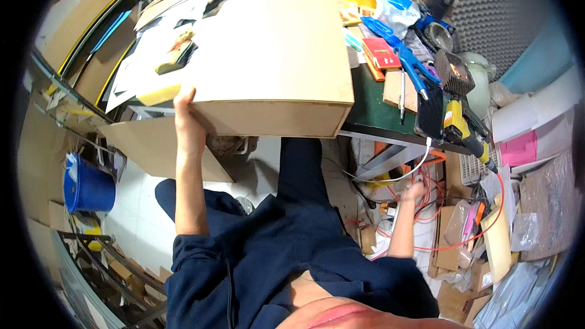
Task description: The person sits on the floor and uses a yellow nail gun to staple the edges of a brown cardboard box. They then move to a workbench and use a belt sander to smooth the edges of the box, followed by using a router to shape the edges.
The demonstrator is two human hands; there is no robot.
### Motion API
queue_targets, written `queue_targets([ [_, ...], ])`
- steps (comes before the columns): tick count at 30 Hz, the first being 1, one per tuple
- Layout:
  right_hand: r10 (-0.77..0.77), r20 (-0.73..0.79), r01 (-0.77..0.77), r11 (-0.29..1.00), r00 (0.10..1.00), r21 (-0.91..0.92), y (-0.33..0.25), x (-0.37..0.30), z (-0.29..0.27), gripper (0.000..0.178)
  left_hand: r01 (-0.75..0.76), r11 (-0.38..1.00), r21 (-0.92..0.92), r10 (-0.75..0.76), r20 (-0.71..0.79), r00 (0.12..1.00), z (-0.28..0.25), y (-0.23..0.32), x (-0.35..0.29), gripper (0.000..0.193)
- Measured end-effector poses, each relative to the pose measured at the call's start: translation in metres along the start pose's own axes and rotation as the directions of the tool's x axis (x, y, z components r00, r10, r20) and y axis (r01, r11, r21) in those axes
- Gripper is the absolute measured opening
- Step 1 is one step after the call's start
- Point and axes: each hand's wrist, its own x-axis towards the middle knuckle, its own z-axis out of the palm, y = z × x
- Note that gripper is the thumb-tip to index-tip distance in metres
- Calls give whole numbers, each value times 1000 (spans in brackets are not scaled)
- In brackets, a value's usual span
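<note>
A large pale wooden box [268, 49] lies at the table's front edge, its broad face up and its narrow side toward me. My left hand [187, 116] grips its near left corner, the thumb on top and the other fingers hidden beneath. Low on the right, beside the table leg, my right hand [415, 190] reaches down among red cords [429, 198]. Its fingers look closed, but what they hold is too small to make out. A white cable [390, 180] runs just above that hand from a black phone [429, 116].
A yellow glue gun [457, 123], blue pliers-like tool [411, 67] and red box [381, 53] crowd the green tabletop's right side [372, 100]. A board [161, 146] leans below the box. A blue bucket [89, 183] stands left; cardboard and plastic wrap [542, 201] pile up right.
</note>
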Motion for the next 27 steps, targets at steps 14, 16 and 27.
queue_targets([
  [14,-295,895,-19,947,333,319,-205,-345,93,91,-193,975,-107,212,217,953,-30,-32,-55,73],
  [16,-272,915,-117,941,299,318,-222,-363,100,100,-243,965,-94,260,256,931,-25,-20,-70,87],
  [27,-155,931,64,988,330,142,-187,-360,84,85,317,929,-192,-264,256,930,-58,-31,-101,66],
])
